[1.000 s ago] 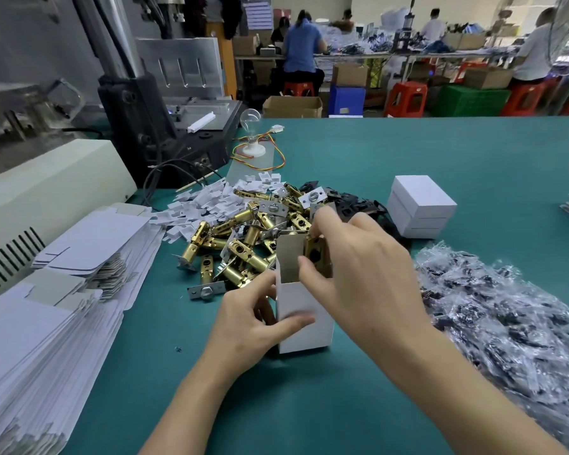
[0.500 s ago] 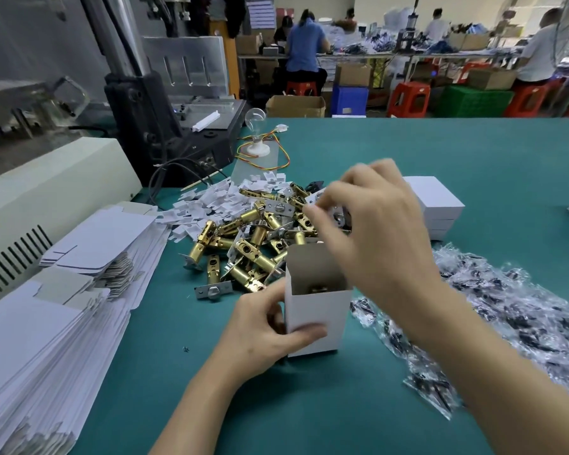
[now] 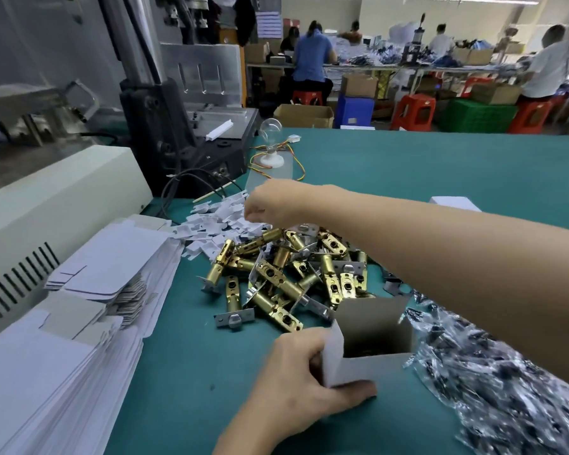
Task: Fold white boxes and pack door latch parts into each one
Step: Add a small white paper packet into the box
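Open-topped white box (image 3: 365,366) upright on the green table (image 3: 440,165), close to the near edge. Gripped low down by the left hand (image 3: 296,382), thumb across the front face and fingers curled behind the left wall. Flaps raised; inside, a dim glint of brass at the bottom, too dark to name.

Just behind the box, a heap of brass latches (image 3: 276,277), touching a spill of small white card pieces (image 3: 217,221) further back. Right hand (image 3: 270,205) reached out over those pieces, fingertips bunched downward; blurred, so cannot tell whether pinching one. Right forearm crossing above the box.

Crinkled clear bags of dark parts (image 3: 506,389) right against the box's right side. Leaning stacks of flat box blanks (image 3: 79,307) along the left. Finished box (image 3: 454,202) just beyond the forearm. Bare table between left hand and blanks, and far right.
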Motion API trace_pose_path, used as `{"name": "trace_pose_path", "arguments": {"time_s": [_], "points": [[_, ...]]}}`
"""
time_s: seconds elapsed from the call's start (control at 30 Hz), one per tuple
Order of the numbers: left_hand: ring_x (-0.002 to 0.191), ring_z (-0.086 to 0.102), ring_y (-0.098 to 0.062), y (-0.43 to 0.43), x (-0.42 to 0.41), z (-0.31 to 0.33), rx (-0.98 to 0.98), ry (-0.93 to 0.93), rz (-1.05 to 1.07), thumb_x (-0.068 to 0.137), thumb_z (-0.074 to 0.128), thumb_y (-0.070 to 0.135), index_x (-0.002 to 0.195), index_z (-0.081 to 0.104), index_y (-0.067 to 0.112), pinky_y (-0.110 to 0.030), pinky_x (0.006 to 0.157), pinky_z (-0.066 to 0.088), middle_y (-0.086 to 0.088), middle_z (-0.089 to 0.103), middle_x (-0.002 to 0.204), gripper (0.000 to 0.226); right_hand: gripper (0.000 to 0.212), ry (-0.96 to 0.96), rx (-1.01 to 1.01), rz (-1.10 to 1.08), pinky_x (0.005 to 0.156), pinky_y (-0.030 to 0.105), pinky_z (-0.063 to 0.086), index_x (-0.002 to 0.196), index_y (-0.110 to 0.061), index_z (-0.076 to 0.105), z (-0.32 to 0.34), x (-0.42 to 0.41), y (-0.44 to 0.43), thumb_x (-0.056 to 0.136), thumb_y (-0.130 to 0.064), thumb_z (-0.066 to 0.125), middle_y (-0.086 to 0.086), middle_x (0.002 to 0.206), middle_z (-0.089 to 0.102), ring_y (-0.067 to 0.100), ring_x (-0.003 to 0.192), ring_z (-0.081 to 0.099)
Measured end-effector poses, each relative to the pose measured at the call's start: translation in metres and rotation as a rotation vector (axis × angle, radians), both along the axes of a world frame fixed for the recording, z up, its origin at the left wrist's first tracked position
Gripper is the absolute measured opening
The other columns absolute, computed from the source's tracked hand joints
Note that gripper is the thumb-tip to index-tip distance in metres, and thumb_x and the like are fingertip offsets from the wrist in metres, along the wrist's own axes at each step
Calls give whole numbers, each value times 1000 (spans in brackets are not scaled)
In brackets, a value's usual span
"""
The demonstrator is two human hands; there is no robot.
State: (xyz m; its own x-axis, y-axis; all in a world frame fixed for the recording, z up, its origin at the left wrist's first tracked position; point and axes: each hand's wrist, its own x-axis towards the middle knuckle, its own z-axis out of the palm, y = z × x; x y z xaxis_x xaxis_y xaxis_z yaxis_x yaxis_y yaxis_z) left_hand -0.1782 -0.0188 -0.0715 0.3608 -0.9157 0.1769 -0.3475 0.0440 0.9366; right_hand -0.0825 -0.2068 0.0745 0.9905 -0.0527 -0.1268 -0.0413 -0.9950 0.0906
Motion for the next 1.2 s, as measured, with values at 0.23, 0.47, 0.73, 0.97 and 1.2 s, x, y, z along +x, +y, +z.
{"name": "trace_pose_path", "arguments": {"time_s": [0.23,0.47,0.73,0.97,1.2], "points": [[83,73,-15,-3,3,-4,-9,-35,-8,77,90,45,98,77,28,-40,68,58,7,75,96,29,46,85,-302,88,75,33,37,147,-28,51,-26,44,-7,103,-17,60,6,142,57,32,122,59],[81,70,-19,-5,4,0,5,-37,-29,78,90,36,98,77,22,-41,68,57,5,73,91,27,36,97,-279,103,78,32,40,134,-20,65,-42,62,-5,101,-9,59,10,137,61,33,120,61],[83,71,-17,-4,4,0,26,-14,-23,77,88,40,99,77,23,-43,71,57,8,74,92,30,23,-27,-268,160,68,32,38,110,-8,72,-31,61,-3,95,-26,71,12,106,71,35,98,68],[98,75,-8,-3,6,1,10,62,20,77,89,39,114,75,32,-39,82,63,15,78,105,41,21,-565,22,145,83,34,52,103,-11,72,33,-4,2,98,-31,67,1,98,73,20,91,65],[99,74,-3,-4,3,6,-34,-9,146,73,87,56,116,75,33,-29,79,63,20,78,107,50,13,-780,559,-10,68,27,54,90,-9,72,34,-142,8,91,-21,78,-1,79,70,13,70,67]]}}
